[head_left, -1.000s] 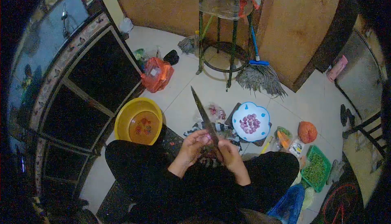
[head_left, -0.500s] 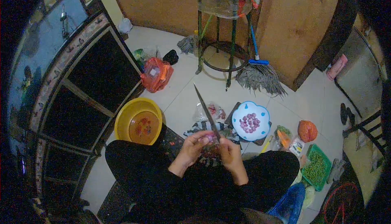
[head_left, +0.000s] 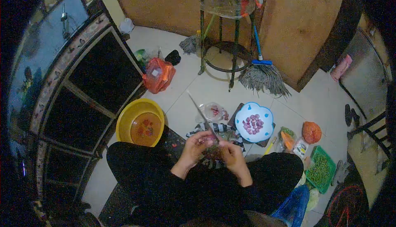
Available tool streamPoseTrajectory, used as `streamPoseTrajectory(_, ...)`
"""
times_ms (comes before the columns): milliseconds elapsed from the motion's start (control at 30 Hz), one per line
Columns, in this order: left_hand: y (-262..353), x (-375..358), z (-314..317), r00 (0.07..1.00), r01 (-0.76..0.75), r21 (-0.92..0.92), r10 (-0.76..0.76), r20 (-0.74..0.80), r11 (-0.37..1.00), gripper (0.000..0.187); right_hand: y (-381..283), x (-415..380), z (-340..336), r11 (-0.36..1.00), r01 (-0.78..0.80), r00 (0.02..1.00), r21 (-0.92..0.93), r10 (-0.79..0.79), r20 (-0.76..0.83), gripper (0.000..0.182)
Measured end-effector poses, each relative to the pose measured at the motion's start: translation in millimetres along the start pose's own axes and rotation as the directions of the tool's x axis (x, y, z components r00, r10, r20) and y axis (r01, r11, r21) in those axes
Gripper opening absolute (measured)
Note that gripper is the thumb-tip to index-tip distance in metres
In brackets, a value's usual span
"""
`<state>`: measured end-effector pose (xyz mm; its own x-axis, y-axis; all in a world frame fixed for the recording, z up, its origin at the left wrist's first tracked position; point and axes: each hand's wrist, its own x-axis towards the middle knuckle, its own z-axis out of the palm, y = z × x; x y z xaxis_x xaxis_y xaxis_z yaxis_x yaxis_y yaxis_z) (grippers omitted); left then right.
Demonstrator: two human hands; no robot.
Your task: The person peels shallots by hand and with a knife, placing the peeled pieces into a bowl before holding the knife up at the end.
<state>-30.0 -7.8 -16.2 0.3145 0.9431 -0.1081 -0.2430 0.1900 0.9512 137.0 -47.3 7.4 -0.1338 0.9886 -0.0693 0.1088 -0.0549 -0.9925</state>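
Note:
My right hand point(head_left: 235, 159) is wrapped around the handle of a long knife point(head_left: 201, 110), whose blade points up and to the left. Pinched in the fingers of my left hand point(head_left: 192, 152) is a small purplish shallot point(head_left: 210, 138), partly covered by the fingers and the blade. Below both hands lies a black-and-white striped plastic bag point(head_left: 200, 129) with peelings on it. A clear bag point(head_left: 212, 110) with reddish bits sits just beyond. To the right, a white bowl point(head_left: 243, 134) with blue markings holds several peeled shallots point(head_left: 253, 124).
On the left stands a yellow basin point(head_left: 123, 122) of brownish water, near a glass-fronted cabinet point(head_left: 95, 70). An orange bag point(head_left: 158, 76) lies behind it. A mop point(head_left: 264, 78) leans by a metal stand point(head_left: 236, 41). At right are a green basket point(head_left: 320, 171) and an orange bundle point(head_left: 312, 132).
The knife has tilted further left and its tip has dropped slightly. My right hand has shifted a little left and down, closer to my left hand.

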Motion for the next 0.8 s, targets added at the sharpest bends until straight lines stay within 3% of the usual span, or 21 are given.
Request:
streamPoseTrajectory(133, 0.5, 1.1, 1.4, 1.000, -0.022, -0.125, 0.024, 0.016, 0.992, 0.034, 2.6, 2.5, -1.2, 0.997, 0.002, 0.987, -0.078, -0.015, -0.158, 0.039)
streamPoseTrajectory(200, 7.6, -0.2, 4.5, 1.000, 0.020, -0.223, -0.016, 0.022, 0.975, 0.035, 3.4, 2.8, -2.5, 0.999, 0.014, 0.987, -0.035, -0.019, -0.159, 0.039)
streamPoseTrajectory(333, 14.9, -1.0, 4.9, 0.997, 0.071, -0.306, -0.056, 0.056, 0.949, 0.035, 6.9, 0.7, -5.9, 0.955, -0.125, 0.991, 0.270, 0.131, -0.002, 0.041)
streamPoseTrajectory(433, 11.3, -0.8, 4.0, 0.999, 0.050, -0.168, -0.052, -0.007, 0.984, 0.032, 5.3, -0.3, 0.0, 0.929, -0.089, 0.996, 0.360, 0.092, 0.010, 0.042)
streamPoseTrajectory(533, 0.6, 2.2, -0.7, 0.997, 0.066, -0.073, -0.068, -0.024, 0.995, 0.030, -9.8, -0.9, 5.5, 0.990, 0.021, 1.000, 0.138, -0.019, -0.022, 0.042)
streamPoseTrajectory(633, 5.7, -1.4, 2.2, 0.995, 0.072, 0.007, -0.071, -0.076, 0.997, 0.030, -10.5, 0.3, 4.9, 0.997, 0.001, 1.000, -0.083, 0.002, 0.029, 0.043)
streamPoseTrajectory(700, 3.6, -1.1, 0.2, 0.996, 0.060, 0.044, -0.058, -0.063, 0.997, 0.032, -1.1, 4.6, 11.5, 0.974, 0.167, 0.982, -0.154, -0.178, -0.060, 0.040)
streamPoseTrajectory(767, 1.5, -1.1, 0.0, 0.997, 0.049, 0.058, -0.046, -0.053, 0.997, 0.032, 1.5, 3.7, 10.6, 0.961, 0.113, 0.989, -0.252, -0.133, -0.064, 0.039)
streamPoseTrajectory(800, 0.5, -1.3, 0.5, 0.998, 0.045, 0.052, -0.042, -0.051, 0.998, 0.031, -12.9, 1.3, 6.1, 0.950, -0.019, 0.999, -0.311, 0.007, -0.037, 0.038)
